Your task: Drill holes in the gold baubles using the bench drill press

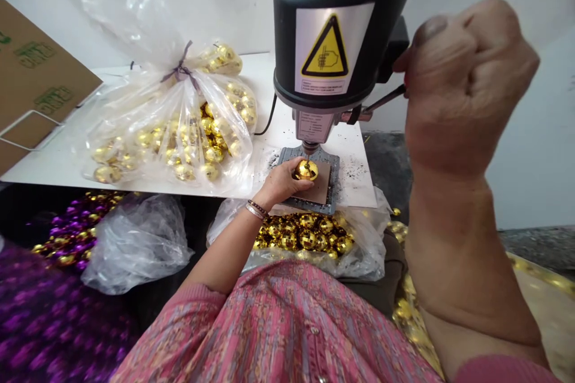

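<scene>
A shiny gold faceted ball (307,171) sits under the bit of a black bench drill press (287,42). My left hand (284,182) pinches the ball from its left side against a brown board (317,189) on the machine's base plate (333,182). The drill bit (308,155) comes down to the ball's top; I cannot tell whether it has entered. Raised at the right, my right hand (467,84) is closed around the end of the drill press lever (387,97), whose grip is mostly hidden by the fingers.
Behind on the left stands a tied clear bag (179,114) of gold balls, beside a cardboard box (40,78). An opened bag of gold balls (308,230) lies at my lap. Dark shavings dot the white table (357,158). Purple beads (67,227) and crumpled plastic (139,239) lie left.
</scene>
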`<state>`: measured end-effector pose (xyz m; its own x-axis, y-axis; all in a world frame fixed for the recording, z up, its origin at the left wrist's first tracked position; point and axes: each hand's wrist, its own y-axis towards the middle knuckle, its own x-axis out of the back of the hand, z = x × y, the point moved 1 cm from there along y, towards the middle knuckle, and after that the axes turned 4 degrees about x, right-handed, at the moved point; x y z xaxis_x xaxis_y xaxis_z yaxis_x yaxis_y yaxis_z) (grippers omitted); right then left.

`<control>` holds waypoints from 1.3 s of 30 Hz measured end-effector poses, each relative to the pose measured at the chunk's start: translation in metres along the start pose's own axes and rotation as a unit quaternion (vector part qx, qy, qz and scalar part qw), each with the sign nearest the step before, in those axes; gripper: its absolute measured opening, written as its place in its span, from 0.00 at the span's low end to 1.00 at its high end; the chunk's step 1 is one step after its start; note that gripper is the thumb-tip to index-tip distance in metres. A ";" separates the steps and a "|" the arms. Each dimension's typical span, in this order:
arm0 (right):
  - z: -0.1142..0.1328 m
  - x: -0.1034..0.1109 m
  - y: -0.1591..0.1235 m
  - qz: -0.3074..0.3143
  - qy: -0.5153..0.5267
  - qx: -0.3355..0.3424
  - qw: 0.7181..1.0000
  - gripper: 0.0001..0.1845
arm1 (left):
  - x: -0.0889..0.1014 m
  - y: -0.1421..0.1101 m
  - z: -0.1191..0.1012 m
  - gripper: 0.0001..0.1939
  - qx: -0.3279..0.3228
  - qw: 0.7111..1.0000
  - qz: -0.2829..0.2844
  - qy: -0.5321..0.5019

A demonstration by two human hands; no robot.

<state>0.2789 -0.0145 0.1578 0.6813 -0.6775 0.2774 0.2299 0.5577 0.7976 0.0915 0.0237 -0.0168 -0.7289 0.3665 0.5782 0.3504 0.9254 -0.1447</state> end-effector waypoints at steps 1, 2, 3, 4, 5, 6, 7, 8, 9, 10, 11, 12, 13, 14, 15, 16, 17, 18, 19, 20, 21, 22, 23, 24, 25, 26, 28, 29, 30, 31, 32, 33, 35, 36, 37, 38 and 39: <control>0.002 0.004 -0.008 0.003 -0.023 0.009 1.000 0.17 | 0.000 0.000 0.000 0.29 -0.001 1.000 0.000 0.001; 0.004 0.008 -0.016 0.008 -0.048 0.026 0.998 0.16 | 0.000 0.000 0.000 0.29 -0.003 1.000 0.000 0.002; 0.005 0.011 -0.023 0.016 -0.077 0.051 0.996 0.15 | -0.001 0.000 0.000 0.29 -0.004 1.000 0.002 0.002; 0.006 0.013 -0.029 0.023 -0.105 0.080 0.991 0.13 | -0.001 0.000 0.001 0.28 -0.006 1.000 0.003 0.001; 0.006 0.014 -0.035 0.029 -0.130 0.111 0.985 0.12 | -0.001 0.000 0.001 0.28 -0.007 1.000 0.004 0.000; 0.006 0.015 -0.039 0.033 -0.149 0.138 0.979 0.12 | -0.002 0.000 0.002 0.28 -0.007 1.000 0.005 -0.001; 0.005 0.016 -0.044 0.033 -0.161 0.158 0.974 0.12 | -0.002 0.000 0.002 0.28 -0.006 1.000 0.005 -0.002; 0.004 0.015 -0.047 0.029 -0.167 0.169 0.971 0.12 | -0.002 -0.001 0.003 0.29 -0.005 1.000 0.005 -0.002; 0.004 0.015 -0.051 0.026 -0.171 0.176 0.969 0.12 | -0.002 -0.001 0.003 0.28 -0.004 1.000 0.006 -0.002; 0.003 0.014 -0.054 0.024 -0.174 0.179 0.968 0.12 | -0.002 -0.001 0.002 0.28 -0.004 1.000 0.006 -0.002; 0.002 0.014 -0.058 0.025 -0.177 0.186 0.966 0.13 | -0.002 -0.001 0.002 0.28 -0.004 1.000 0.006 -0.002; 0.002 0.013 -0.061 0.026 -0.182 0.193 0.964 0.14 | -0.002 -0.001 0.001 0.27 -0.006 1.000 0.007 -0.003; 0.001 0.013 -0.064 0.026 -0.187 0.199 0.962 0.14 | -0.001 -0.002 0.000 0.27 -0.010 1.000 0.008 -0.003; 0.001 0.012 -0.068 0.026 -0.190 0.205 0.960 0.14 | -0.001 -0.002 -0.001 0.26 -0.013 1.000 0.009 -0.004; 0.000 0.012 -0.071 0.024 -0.190 0.211 0.959 0.13 | -0.001 -0.002 -0.002 0.25 -0.016 1.000 0.010 -0.004; -0.001 0.012 -0.073 0.020 -0.188 0.217 0.958 0.12 | -0.001 -0.002 -0.002 0.24 -0.018 1.000 0.010 -0.003; -0.001 0.011 -0.075 0.016 -0.184 0.222 0.957 0.11 | -0.001 -0.003 -0.002 0.24 -0.018 1.000 0.009 -0.002; -0.002 0.011 -0.077 0.013 -0.180 0.224 0.958 0.10 | -0.001 -0.003 -0.002 0.24 -0.015 1.000 0.007 -0.002; -0.003 0.010 -0.078 0.012 -0.175 0.228 0.958 0.09 | -0.001 -0.003 -0.002 0.24 -0.012 1.000 0.005 -0.002; -0.004 0.010 -0.079 0.010 -0.172 0.229 0.958 0.08 | -0.002 -0.003 -0.002 0.25 -0.008 1.000 0.002 -0.002; -0.005 0.009 -0.080 0.007 -0.170 0.228 0.959 0.07 | -0.002 -0.003 -0.001 0.25 -0.006 1.000 0.000 -0.002; -0.007 0.008 -0.081 0.005 -0.167 0.228 0.959 0.07 | -0.002 -0.003 -0.001 0.25 -0.005 1.000 -0.001 -0.002; -0.008 0.007 -0.082 0.000 -0.164 0.229 0.959 0.07 | -0.002 -0.003 0.000 0.25 -0.005 1.000 -0.001 -0.002; -0.008 0.006 -0.083 -0.004 -0.161 0.234 0.959 0.07 | -0.003 -0.003 0.001 0.25 -0.004 1.000 -0.001 -0.004; -0.009 0.005 -0.084 -0.009 -0.159 0.238 0.958 0.06 | -0.003 -0.002 0.001 0.25 -0.004 1.000 -0.001 -0.006; -0.010 0.003 -0.086 -0.014 -0.159 0.241 0.957 0.06 | -0.003 -0.002 0.002 0.25 -0.004 1.000 -0.001 -0.009; -0.012 0.001 -0.088 -0.027 -0.159 0.244 0.956 0.05 | -0.004 -0.002 0.003 0.25 -0.008 1.000 -0.001 -0.013; -0.013 0.000 -0.089 -0.034 -0.157 0.243 0.957 0.04 | -0.004 -0.002 0.003 0.25 -0.012 1.000 -0.002 -0.015; -0.014 -0.001 -0.091 -0.042 -0.155 0.243 0.957 0.04 | -0.005 -0.002 0.004 0.25 -0.015 1.000 -0.003 -0.017; -0.016 -0.003 -0.092 -0.049 -0.152 0.242 0.957 0.04 | -0.005 -0.001 0.004 0.24 -0.016 1.000 -0.003 -0.019; -0.017 -0.004 -0.094 -0.053 -0.150 0.242 0.957 0.04 | -0.005 -0.001 0.005 0.24 -0.016 1.000 -0.004 -0.021; -0.019 -0.006 -0.096 -0.054 -0.148 0.243 0.957 0.04 | -0.006 -0.001 0.005 0.24 -0.016 1.000 -0.004 -0.023; -0.023 -0.009 -0.102 -0.050 -0.145 0.246 0.957 0.05 | -0.006 -0.001 0.006 0.24 -0.016 1.000 -0.002 -0.027; -0.025 -0.010 -0.105 -0.048 -0.143 0.246 0.958 0.05 | -0.006 -0.001 0.007 0.24 -0.018 0.999 -0.003 -0.027; -0.026 -0.011 -0.107 -0.048 -0.140 0.245 0.958 0.06 | -0.006 -0.001 0.007 0.23 -0.020 0.999 -0.002 -0.025; -0.027 -0.011 -0.108 -0.051 -0.136 0.242 0.959 0.06 | -0.006 -0.001 0.007 0.23 -0.021 1.000 -0.002 -0.022; -0.026 -0.011 -0.107 -0.055 -0.132 0.236 0.961 0.07 | -0.006 -0.001 0.006 0.22 -0.020 1.000 -0.001 -0.018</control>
<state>0.2648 -0.0544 0.0551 0.4571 -0.8527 0.2529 -0.0920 0.2375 0.9670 0.0920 0.0209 -0.0255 -0.7508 0.3683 0.5484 0.3712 0.9219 -0.1109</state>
